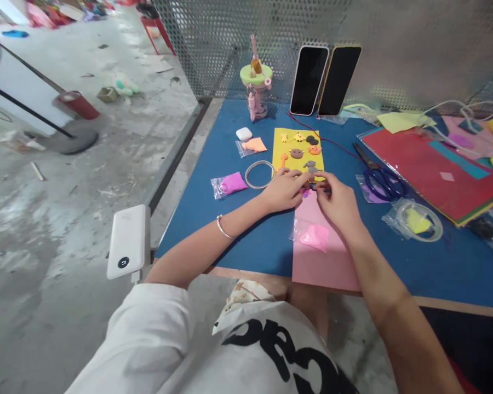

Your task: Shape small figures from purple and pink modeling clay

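At the lower edge of a yellow sheet (277, 143), my left hand (285, 190) and my right hand (337, 201) meet, fingertips nearly touching. Their fingers bend in together around something too small and covered to make out. Just under the fingertips, small purple bits (307, 193) lie at the top of a pink sheet (324, 268). Several little animal figures are on the yellow sheet, among them a brown animal head (296, 153), an orange face (314, 149) and a grey figure (310, 165). A clear bag with bright pink clay-like material (315, 237) rests on the pink sheet.
Left of my hands are a tape roll (246, 176), a purple packet (233, 184) and an orange packet (254, 144). Scissors (384, 183), another tape roll (435, 221) and coloured sheets (431, 164) lie right. A cup (258, 96) and two phones (309, 82) stand behind.
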Demonstrator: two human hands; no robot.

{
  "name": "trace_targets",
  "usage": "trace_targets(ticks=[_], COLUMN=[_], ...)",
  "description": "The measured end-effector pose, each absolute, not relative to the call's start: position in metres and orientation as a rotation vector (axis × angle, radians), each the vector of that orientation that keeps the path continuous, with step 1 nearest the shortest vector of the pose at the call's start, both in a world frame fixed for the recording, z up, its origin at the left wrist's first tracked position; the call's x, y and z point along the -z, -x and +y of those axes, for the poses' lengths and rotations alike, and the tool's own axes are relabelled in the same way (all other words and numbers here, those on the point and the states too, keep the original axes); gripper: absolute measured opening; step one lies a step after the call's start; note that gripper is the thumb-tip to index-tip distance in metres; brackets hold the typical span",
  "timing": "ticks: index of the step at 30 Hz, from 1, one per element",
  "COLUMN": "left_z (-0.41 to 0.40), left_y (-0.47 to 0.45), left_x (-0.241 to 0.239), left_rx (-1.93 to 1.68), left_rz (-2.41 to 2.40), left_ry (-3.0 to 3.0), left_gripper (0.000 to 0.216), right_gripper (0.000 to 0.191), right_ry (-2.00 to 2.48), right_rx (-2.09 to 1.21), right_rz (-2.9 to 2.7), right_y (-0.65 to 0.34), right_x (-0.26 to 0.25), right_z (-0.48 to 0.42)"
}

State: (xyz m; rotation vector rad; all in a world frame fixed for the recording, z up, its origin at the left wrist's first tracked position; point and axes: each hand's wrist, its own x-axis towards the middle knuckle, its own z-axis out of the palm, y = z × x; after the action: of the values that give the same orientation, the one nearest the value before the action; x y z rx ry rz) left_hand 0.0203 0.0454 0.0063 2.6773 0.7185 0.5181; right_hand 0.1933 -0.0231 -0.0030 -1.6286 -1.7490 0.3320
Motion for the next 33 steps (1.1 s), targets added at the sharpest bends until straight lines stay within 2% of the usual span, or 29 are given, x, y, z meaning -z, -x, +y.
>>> trace_targets(ticks=[4, 7, 13, 24, 33], left_z=[0.046, 0.050, 0.051, 0.046, 0.045], left_y=[-0.020, -0.020, -0.019, -0.018, -0.018], left_x=[-0.006, -0.004, -0.001, -0.003, -0.001], left_rx=[-0.565, -0.731, -0.994, -1.067, -1.153], left_rz=[0.740, 0.815, 0.783, 0.839, 0.831], left_ry=[-2.652, -2.568, -2.489, -2.466, -2.458], left_gripper=[0.043, 0.039, 0.015, 0.027, 0.021], right_gripper=[0.041, 0.035, 0.031, 0.029, 0.034], right_ry=[1.605, 1.568, 1.449, 1.306, 1.338], right_rx=[-0.324, -0.322, -0.735, -1.058, -1.055], right_rz=[-1.723, -1.660, -1.424, -1.211, -1.239], right_y=[-0.191, -0.190, -0.192, -0.186, -0.183], right_x=[-0.001, -0.003, -0.002, -0.011, -0.018], right_z=[-0.024, -0.027, -0.029, -0.033, -0.037])
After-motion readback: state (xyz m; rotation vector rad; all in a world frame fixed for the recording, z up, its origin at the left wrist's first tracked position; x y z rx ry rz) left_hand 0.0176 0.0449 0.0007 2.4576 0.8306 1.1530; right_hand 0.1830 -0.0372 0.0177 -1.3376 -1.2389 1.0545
